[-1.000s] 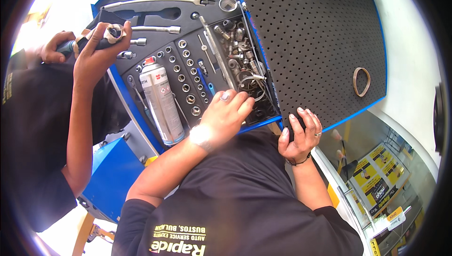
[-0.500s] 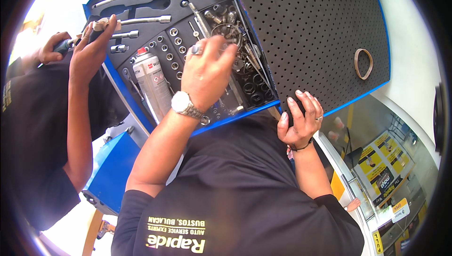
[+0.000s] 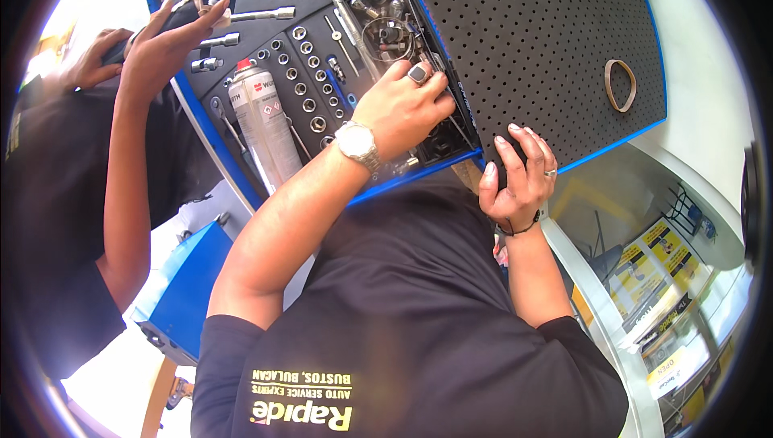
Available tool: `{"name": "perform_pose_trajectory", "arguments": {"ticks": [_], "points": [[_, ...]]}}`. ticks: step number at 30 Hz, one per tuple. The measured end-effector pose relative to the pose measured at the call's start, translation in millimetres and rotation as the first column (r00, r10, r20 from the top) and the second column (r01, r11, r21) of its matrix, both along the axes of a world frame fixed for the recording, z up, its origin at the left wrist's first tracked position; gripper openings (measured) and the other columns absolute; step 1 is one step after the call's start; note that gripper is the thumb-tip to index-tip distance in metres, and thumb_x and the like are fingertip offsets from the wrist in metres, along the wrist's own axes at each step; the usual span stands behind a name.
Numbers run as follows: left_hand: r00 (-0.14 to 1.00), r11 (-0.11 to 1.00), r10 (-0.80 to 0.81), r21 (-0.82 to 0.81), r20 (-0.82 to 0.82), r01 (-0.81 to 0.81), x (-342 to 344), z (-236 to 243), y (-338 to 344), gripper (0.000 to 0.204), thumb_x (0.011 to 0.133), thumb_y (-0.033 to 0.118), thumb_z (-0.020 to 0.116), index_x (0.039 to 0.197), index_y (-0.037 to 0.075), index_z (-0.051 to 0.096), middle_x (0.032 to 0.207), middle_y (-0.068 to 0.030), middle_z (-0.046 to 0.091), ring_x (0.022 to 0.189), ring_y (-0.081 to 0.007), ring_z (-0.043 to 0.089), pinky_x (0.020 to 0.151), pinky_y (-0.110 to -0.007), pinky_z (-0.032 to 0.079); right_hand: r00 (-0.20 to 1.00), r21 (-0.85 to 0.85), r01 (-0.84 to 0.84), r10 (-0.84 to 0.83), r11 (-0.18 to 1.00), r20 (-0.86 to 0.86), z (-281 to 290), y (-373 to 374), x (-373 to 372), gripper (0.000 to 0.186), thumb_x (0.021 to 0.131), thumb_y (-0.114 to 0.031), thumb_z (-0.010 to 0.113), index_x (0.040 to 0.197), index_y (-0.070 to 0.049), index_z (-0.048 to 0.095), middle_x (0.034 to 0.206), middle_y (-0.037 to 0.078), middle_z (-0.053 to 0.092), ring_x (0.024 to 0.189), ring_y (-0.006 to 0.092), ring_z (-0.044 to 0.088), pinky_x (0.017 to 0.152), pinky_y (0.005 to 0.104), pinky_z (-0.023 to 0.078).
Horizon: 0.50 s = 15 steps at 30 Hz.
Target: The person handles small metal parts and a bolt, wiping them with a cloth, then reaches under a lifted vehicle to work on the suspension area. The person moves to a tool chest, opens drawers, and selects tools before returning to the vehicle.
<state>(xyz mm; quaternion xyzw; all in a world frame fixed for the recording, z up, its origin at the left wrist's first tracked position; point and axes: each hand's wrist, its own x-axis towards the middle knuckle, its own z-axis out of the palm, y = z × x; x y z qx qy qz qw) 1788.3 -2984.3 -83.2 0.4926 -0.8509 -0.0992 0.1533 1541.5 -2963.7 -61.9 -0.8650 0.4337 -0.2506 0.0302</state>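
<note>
My left hand, with a watch and a ring on it, reaches into the drawer compartment of loose metal parts. Its fingers are bent down and drawn together among the parts. The fingertips are hidden, so what they hold cannot be made out. Beside that hand lies a long metal bar, and rows of sockets sit in the black foam tray. My right hand is open, its fingers spread and resting on the near edge of the black perforated top.
A spray can with a red top lies across the tray's left side. On the perforated top is a tan ring-shaped band. At the left, a co-worker's hands hold a cloth and a dark object over the tray. A blue case stands below.
My left hand has moved right and lower into the loose-parts compartment, uncovering more sockets. My right hand stays at the edge. The co-worker's nearer hand has shifted slightly upward.
</note>
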Motion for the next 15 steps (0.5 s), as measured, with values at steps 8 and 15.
{"name": "perform_pose_trajectory", "arguments": {"ticks": [8,15], "points": [[0.989,0.984,0.146,-0.095,-0.024,-0.148,39,38,42,0.027,0.07,0.005,0.068,0.097,0.01,0.066,0.115,-0.0052,0.064,0.118,-0.028,0.06,0.099,-0.044,0.049,1.0,-0.011,0.001,-0.001,1.0,0.012,1,1,0,0.034,0.079,-0.022,0.062,0.109,-0.01,0.074,0.121,0.01,0.068,0.11,0.0305,0.064,0.101,0.0446,0.047],[0.978,0.977,0.208,-0.059,0.008,-0.207,48,39,71,0.019,0.076,0.008,0.066,0.095,0.009,0.065,0.108,-0.007,0.065,0.116,-0.0283,0.062,0.098,-0.045,0.05,1.0,-0.004,-0.021,0.021,1.0,0.019,1,0,-1,0.034,0.079,-0.019,0.062,0.11,-0.008,0.073,0.122,0.012,0.068,0.112,0.0324,0.063,0.101,0.0448,0.048]]}}
